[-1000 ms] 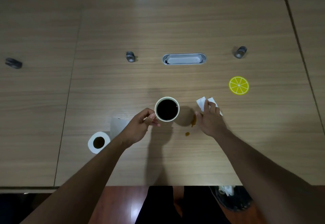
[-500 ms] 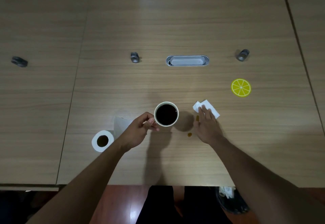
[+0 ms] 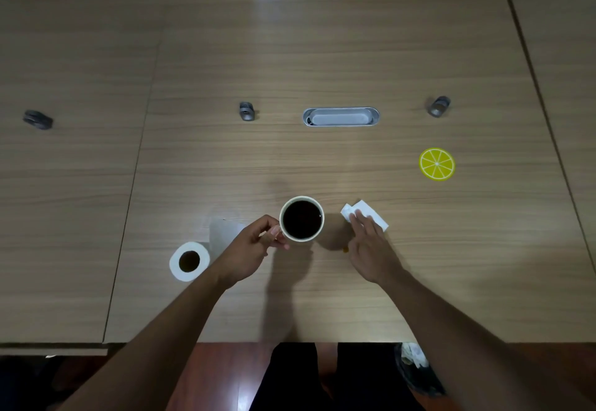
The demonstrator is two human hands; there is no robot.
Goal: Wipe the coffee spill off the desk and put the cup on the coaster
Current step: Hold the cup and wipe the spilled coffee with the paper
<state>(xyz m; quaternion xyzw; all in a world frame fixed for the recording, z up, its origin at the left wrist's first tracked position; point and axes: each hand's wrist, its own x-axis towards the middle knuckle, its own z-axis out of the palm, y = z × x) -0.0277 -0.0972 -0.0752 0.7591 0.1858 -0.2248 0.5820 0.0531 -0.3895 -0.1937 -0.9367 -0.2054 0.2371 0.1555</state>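
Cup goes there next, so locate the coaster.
In the head view, the lemon-slice coaster lies on the desk's right side, beyond the tissue, near the right metal grommet.

The left hand [image 3: 250, 249] covers the handle of the cup [image 3: 302, 219], so its grip there cannot be read; the right hand [image 3: 371, 246] hides the near part of the tissue [image 3: 371, 214] and nearly all of the coffee spill [image 3: 345, 250] at its thumb side
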